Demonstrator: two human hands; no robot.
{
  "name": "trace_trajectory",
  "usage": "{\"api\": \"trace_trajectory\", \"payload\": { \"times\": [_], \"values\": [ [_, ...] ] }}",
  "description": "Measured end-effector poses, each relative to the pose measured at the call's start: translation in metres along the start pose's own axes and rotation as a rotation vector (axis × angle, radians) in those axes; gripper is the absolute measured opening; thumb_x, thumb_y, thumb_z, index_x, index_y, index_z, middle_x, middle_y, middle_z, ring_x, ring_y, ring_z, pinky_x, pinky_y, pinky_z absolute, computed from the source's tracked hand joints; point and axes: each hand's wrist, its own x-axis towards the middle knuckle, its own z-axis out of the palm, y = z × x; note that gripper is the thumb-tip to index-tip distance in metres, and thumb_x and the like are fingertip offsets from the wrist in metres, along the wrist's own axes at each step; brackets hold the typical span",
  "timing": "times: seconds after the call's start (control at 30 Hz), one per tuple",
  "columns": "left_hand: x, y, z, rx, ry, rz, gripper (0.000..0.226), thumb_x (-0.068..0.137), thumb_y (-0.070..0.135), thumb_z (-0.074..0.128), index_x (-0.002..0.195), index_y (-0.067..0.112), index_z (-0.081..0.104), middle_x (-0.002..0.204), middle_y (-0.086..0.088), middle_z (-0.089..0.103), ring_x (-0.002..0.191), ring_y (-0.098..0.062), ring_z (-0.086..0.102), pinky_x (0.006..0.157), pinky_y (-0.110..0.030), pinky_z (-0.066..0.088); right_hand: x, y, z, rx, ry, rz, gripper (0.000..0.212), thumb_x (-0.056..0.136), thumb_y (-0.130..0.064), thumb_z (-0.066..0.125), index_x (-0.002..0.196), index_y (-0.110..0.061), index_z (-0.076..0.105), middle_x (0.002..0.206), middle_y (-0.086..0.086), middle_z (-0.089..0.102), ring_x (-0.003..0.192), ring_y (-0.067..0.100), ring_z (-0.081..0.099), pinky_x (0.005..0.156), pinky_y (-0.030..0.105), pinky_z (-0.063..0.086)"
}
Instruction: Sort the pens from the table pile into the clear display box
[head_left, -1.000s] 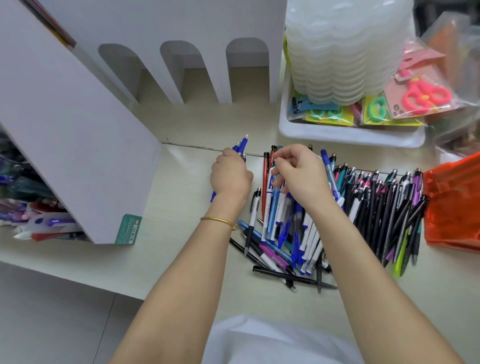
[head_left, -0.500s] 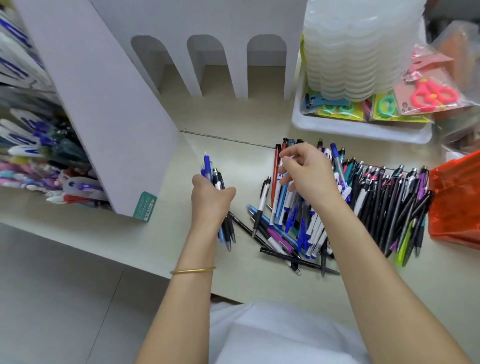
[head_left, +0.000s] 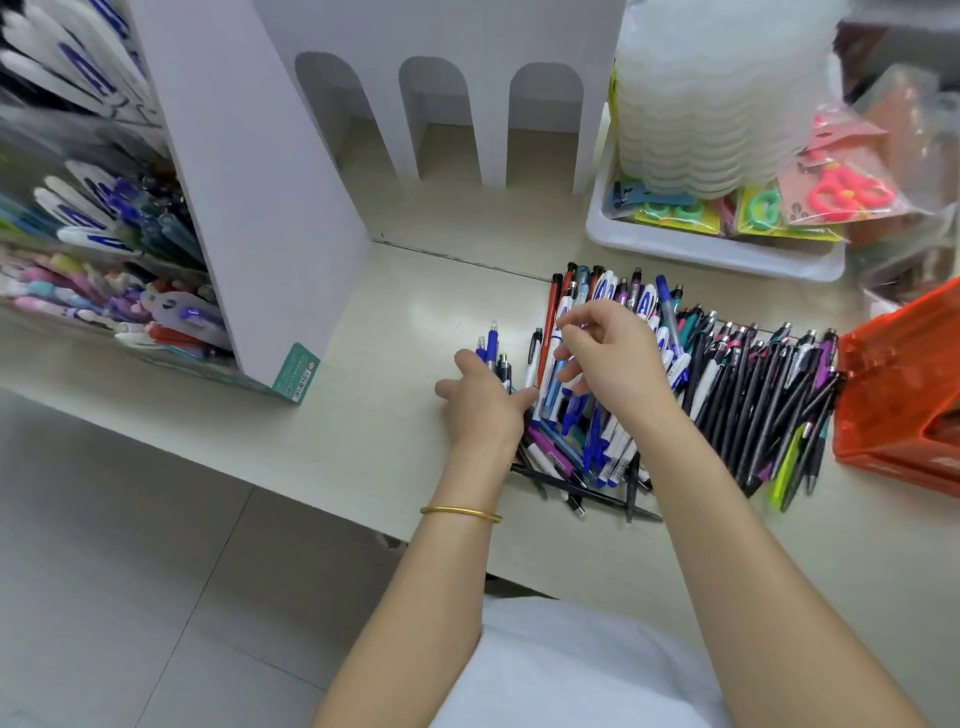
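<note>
A pile of pens (head_left: 727, 395) lies on the table, blue and white ones at its left, black ones at its right. My left hand (head_left: 483, 405) rests at the pile's left edge and grips a few blue and black pens (head_left: 493, 351), their ends sticking up past my fingers. My right hand (head_left: 615, 358) hovers over the left part of the pile, fingers curled, thumb and forefinger pinching a white and blue pen (head_left: 557, 347). The clear display box (head_left: 62, 135) stands at the far left, its tiers holding several pens.
A white cardboard panel (head_left: 249, 197) stands between the display box and the pile. Behind the pile sit a white tray (head_left: 727, 254) with packaged scissors and a stack of translucent lids (head_left: 717, 93). An orange bag (head_left: 904, 395) lies at the right. The table's front edge (head_left: 260, 467) runs close by.
My left hand, still holding its pens, has moved right and now touches the pile's left edge. My right hand stays over the pile. The view has shifted left, showing more of the display box.
</note>
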Motion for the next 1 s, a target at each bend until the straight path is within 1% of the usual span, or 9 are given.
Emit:
{"api": "trace_trajectory", "payload": {
  "times": [0.17,0.23,0.3,0.43,0.67,0.77,0.87,0.93,1.0],
  "values": [
    [0.005,0.009,0.008,0.068,-0.018,0.078,0.061,0.086,0.026,0.072,0.128,0.009,0.030,0.126,-0.021,0.039,0.099,-0.031,0.051,0.074,-0.031,0.040,-0.005,0.004,-0.004,-0.049,-0.015,0.003,0.015,0.096,-0.010,0.046,0.101,-0.016,0.059,0.082,0.005,0.066,0.055,0.009,0.063,0.054,0.029,0.056],
    [0.009,0.009,0.006,0.075,-0.032,0.098,0.061,0.085,0.023,0.073,0.126,0.008,0.031,0.125,-0.022,0.041,0.107,-0.037,0.050,0.076,-0.033,0.039,-0.007,0.005,-0.006,-0.080,-0.072,0.031,0.014,0.097,-0.009,0.046,0.103,-0.013,0.058,0.083,0.008,0.066,0.058,0.014,0.065,0.052,0.030,0.056],
    [0.013,0.008,0.005,0.094,-0.042,0.123,0.059,0.084,0.021,0.074,0.124,0.007,0.032,0.124,-0.022,0.042,0.109,-0.038,0.048,0.076,-0.033,0.038,-0.011,0.006,-0.005,-0.107,-0.139,0.056,0.013,0.097,-0.007,0.046,0.103,-0.011,0.057,0.082,0.010,0.066,0.058,0.018,0.067,0.053,0.032,0.057],
    [0.013,0.014,0.008,0.171,-0.035,0.137,0.054,0.084,0.011,0.069,0.123,0.008,0.032,0.125,-0.022,0.041,0.111,-0.036,0.045,0.073,-0.030,0.035,-0.017,0.010,0.001,-0.105,-0.164,0.078,0.013,0.096,-0.007,0.045,0.101,-0.010,0.057,0.078,0.009,0.066,0.053,0.015,0.066,0.057,0.039,0.059],
    [0.024,0.008,0.005,0.146,-0.030,0.160,0.051,0.084,0.010,0.067,0.122,0.008,0.033,0.122,-0.021,0.043,0.108,-0.036,0.047,0.074,-0.032,0.038,-0.018,0.011,-0.003,-0.111,-0.132,0.089,0.013,0.097,-0.010,0.045,0.099,-0.012,0.057,0.084,0.008,0.066,0.055,0.016,0.068,0.056,0.034,0.059],
    [0.033,0.006,-0.002,0.135,-0.015,0.187,0.048,0.084,0.009,0.067,0.120,0.007,0.035,0.117,-0.021,0.047,0.104,-0.038,0.051,0.078,-0.037,0.044,-0.018,0.011,-0.001,-0.098,-0.138,0.098,0.013,0.097,-0.009,0.045,0.096,-0.013,0.057,0.079,0.009,0.067,0.057,0.021,0.069,0.062,0.042,0.059],
    [0.046,0.006,-0.014,0.141,0.003,0.209,0.044,0.083,0.001,0.064,0.117,0.006,0.036,0.111,-0.019,0.049,0.098,-0.036,0.054,0.073,-0.035,0.044,-0.020,0.009,0.000,-0.095,-0.159,0.113,0.012,0.096,-0.007,0.047,0.096,-0.012,0.057,0.072,0.008,0.067,0.059,0.026,0.069,0.064,0.045,0.059],
    [0.055,0.003,-0.022,0.123,0.030,0.215,0.041,0.083,-0.001,0.062,0.115,0.005,0.037,0.108,-0.020,0.051,0.096,-0.036,0.056,0.073,-0.036,0.048,-0.020,0.006,0.001,-0.098,-0.167,0.109,0.011,0.097,-0.008,0.047,0.097,-0.012,0.057,0.074,0.008,0.066,0.057,0.021,0.068,0.062,0.043,0.060],
    [0.062,-0.002,-0.029,0.115,0.049,0.205,0.043,0.082,0.000,0.062,0.115,0.006,0.036,0.108,-0.021,0.053,0.095,-0.038,0.057,0.079,-0.042,0.052,-0.020,0.003,0.003,-0.102,-0.170,0.096,0.011,0.098,-0.008,0.046,0.098,-0.011,0.057,0.078,0.009,0.065,0.055,0.017,0.068,0.061,0.043,0.059]
  ]
}}
